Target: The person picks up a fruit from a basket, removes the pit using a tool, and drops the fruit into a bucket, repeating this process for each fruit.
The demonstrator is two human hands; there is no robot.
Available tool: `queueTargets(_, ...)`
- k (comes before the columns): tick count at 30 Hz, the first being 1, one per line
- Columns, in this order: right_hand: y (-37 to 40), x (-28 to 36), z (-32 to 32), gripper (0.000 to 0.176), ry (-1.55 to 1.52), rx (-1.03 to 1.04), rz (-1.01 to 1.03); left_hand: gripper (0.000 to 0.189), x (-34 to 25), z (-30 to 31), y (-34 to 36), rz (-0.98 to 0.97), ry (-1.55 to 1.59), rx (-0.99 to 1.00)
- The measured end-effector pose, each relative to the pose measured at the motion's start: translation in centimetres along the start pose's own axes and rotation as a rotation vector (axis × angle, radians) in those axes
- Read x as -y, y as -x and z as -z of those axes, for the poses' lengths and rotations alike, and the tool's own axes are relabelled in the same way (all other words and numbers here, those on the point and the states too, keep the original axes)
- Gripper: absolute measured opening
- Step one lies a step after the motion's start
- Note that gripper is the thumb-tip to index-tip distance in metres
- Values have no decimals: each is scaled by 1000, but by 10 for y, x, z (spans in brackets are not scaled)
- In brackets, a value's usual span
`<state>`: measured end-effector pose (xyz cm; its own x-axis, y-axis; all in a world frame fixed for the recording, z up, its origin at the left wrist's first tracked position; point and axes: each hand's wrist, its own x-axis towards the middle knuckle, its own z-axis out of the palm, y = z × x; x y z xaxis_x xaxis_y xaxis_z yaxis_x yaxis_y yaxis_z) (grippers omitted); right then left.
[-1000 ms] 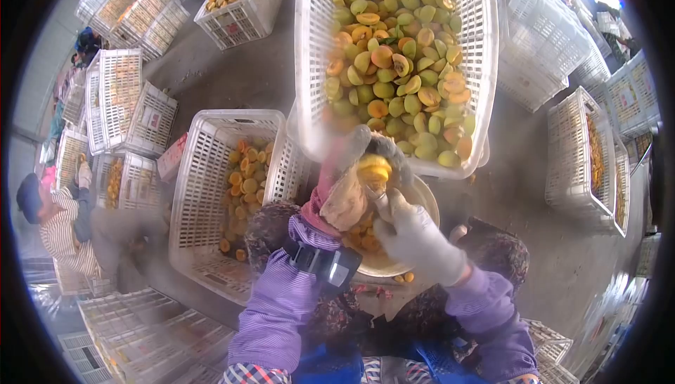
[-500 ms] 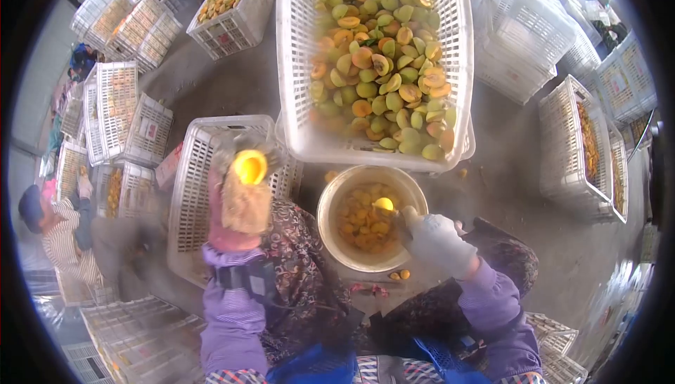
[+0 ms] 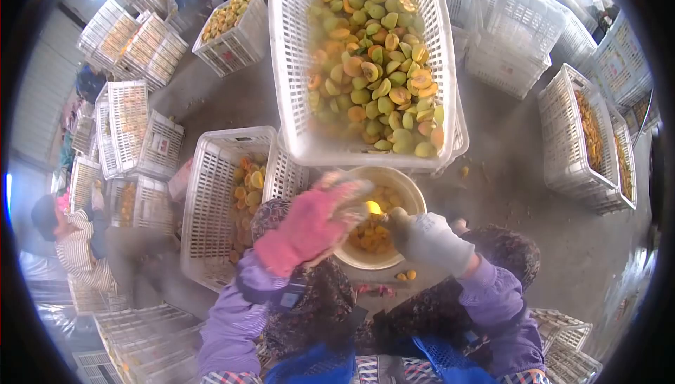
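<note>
My left hand (image 3: 309, 226), in a pink glove with pale fingertips, reaches over the left rim of a round metal bowl (image 3: 416, 243). Its fingers are stretched out and apart, though blurred, and no fruit shows in them. Wet orange fruit pieces (image 3: 369, 238) lie in the bowl. My right hand (image 3: 436, 243), in a white glove, is closed at the bowl's right side. What its dark, blurred fingertips grip I cannot make out. A bright yellow piece (image 3: 373, 207) shows between the two hands, over the bowl.
A big white crate (image 3: 450, 68) of halved green-orange fruit (image 3: 380, 75) stands ahead. Left of my knee, another crate (image 3: 193, 208) holds orange halves (image 3: 247, 187). Stacked crates (image 3: 573, 138) stand at right. A person in stripes (image 3: 81, 247) sits at far left. Small fruit pieces (image 3: 406, 275) lie by the bowl.
My left hand has moved right from over the left crate to the bowl. The yellow cup-shaped fruit half seen at it before no longer shows there. My right hand stays nearly still.
</note>
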<state>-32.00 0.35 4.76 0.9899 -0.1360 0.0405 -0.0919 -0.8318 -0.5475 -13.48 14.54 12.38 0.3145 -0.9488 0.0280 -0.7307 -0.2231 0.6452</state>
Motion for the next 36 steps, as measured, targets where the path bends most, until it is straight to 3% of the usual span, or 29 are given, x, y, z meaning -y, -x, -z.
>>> queueTargets(3, 1, 2, 6, 27, 67, -24, -71, 36, 16, -36, -15, -35, 201, 108)
queueTargets(8, 2, 8, 15, 20, 229, 2, -123, 37, 39, -59, -23, 58, 353, 195)
queueTargets(11, 6, 7, 15, 24, 335, -27, -117, 37, 30, -50, -35, -31, 224, 182)
queueTargets(16, 13, 12, 23, 9, 412, -212, -95, 38, 45, -18, -115, 125, 394, 66)
queueTargets(18, 16, 11, 22, 10, 369, -167, -124, 44, 50, -12, -155, 76, -118, -96)
queueTargets(21, 18, 14, 39, 12, 326, -27, -199, 50, 57, -12, -206, -208, -838, -186)
queueTargets(24, 14, 10, 44, 16, 157, 17, -272, 53, 102, -22, -258, -365, -1092, -52)
queueTargets(28, 6, 7, 49, 19, 141, 10, -274, 49, 115, -27, -280, -248, -1045, 99)
queueTargets(31, 1, 9, 52, 19, 268, 15, -244, 43, 104, -22, -267, -60, -712, 58)
queueTargets(34, -3, 13, 57, 18, 393, -92, -231, 41, 99, -13, -241, -137, -191, -32)
queueTargets(35, -4, 14, 57, 18, 426, -138, -231, 38, 97, -15, -225, -17, 320, -42)
queueTargets(36, -7, 12, 53, 16, 267, -182, -271, 36, 95, -22, -208, 105, 831, -50)
